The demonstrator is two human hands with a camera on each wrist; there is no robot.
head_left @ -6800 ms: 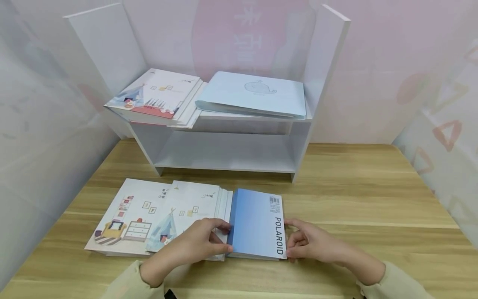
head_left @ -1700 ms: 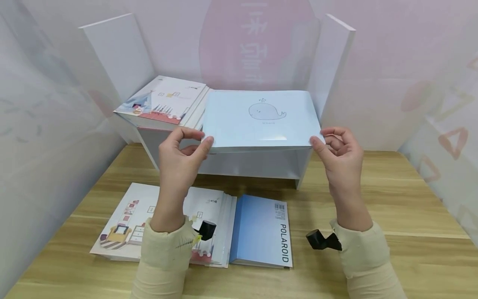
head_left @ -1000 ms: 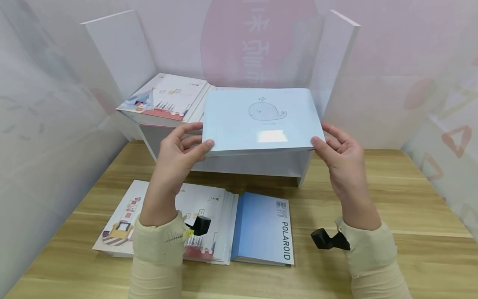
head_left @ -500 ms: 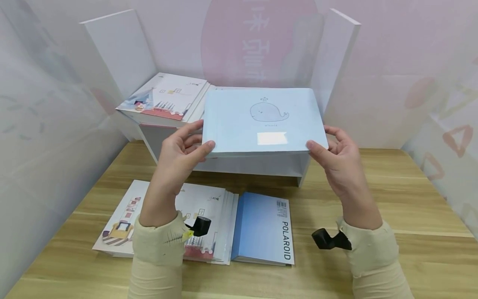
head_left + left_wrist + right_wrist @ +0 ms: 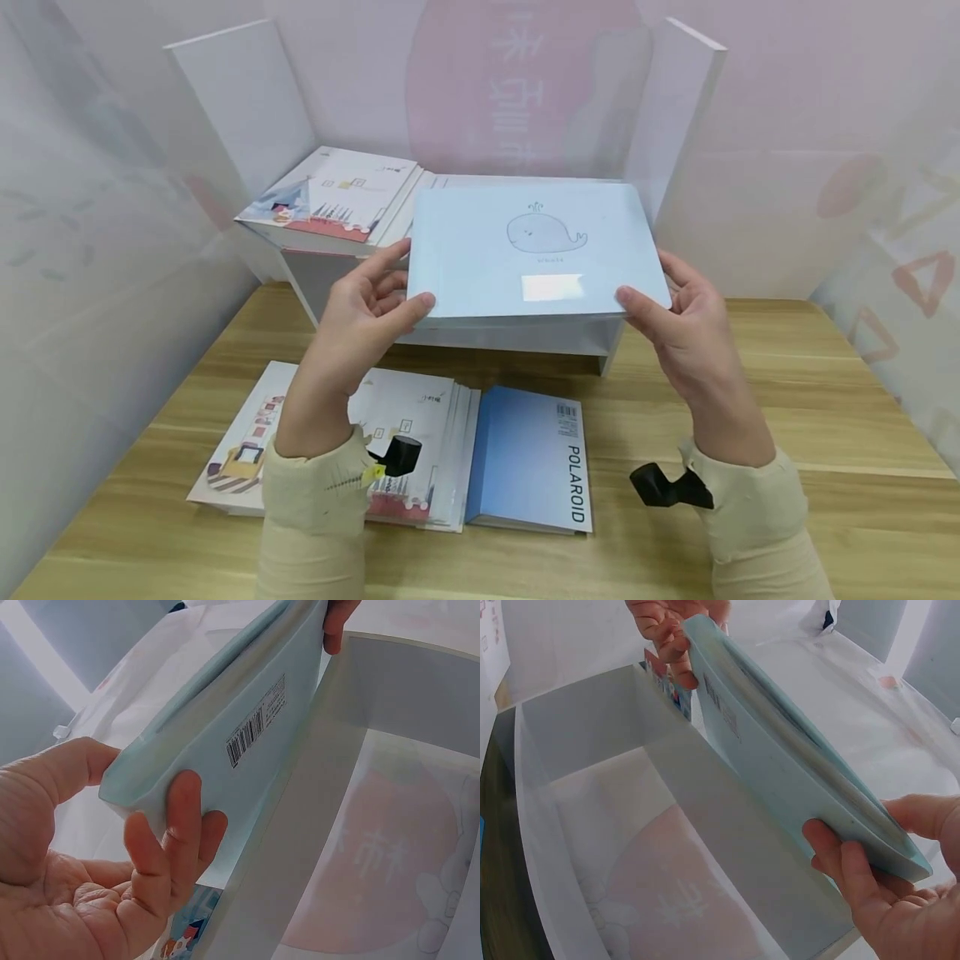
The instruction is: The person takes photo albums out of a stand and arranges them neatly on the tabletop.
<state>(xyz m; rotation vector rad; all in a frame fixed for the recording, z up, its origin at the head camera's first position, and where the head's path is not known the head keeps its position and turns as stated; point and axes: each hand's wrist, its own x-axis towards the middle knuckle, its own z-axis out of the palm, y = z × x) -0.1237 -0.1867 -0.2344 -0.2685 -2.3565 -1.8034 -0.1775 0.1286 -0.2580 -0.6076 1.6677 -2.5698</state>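
Note:
Both hands hold a light blue photo album point(image 5: 480, 242) with a whale drawing on its cover, in front of the white shelf's upper board. My left hand point(image 5: 367, 304) pinches its near left corner, thumb on the cover and fingers beneath. At the near right corner my right hand point(image 5: 686, 325) grips it the same way. In the left wrist view the album's underside shows a barcode label point(image 5: 256, 724). From the right wrist view, page edges show between the covers of the album point(image 5: 810, 761).
A white two-level shelf point(image 5: 678, 117) stands at the back, with a stack of illustrated white books point(image 5: 352, 187) on its upper left. On the wooden table point(image 5: 750, 367) lie more white books point(image 5: 412, 408) and a blue POLAROID album point(image 5: 528, 458), below the forearms.
Earlier the hands were at the blue POLAROID album on the table. They have since taken the whale album off the upper shelf; lately it has shifted slightly toward me and right.

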